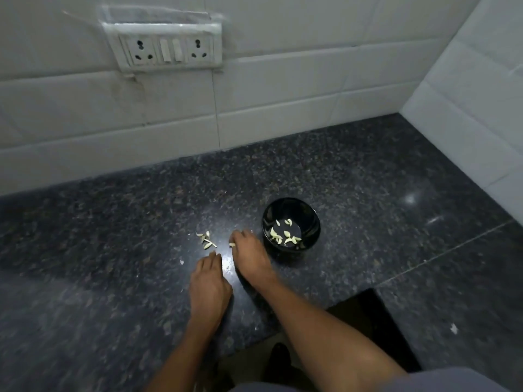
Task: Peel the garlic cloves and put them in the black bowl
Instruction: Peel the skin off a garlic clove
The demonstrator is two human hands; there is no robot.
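Two hands on counter: right hand (249, 257) pinching garlic clove (232, 244) beside black bowl (310, 222); left hand (209, 287) loosely curled, empty

Both hands rest palm-down on the table (113, 250): right hand (249, 257) fingers curled, just beside the left hand (208, 287), forearms bare.

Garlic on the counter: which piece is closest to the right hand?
The single clove at the right hand fingertips, apart from the small pile farther left.

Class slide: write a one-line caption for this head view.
Both hands, left and right, work at garlic beside the black bowl.
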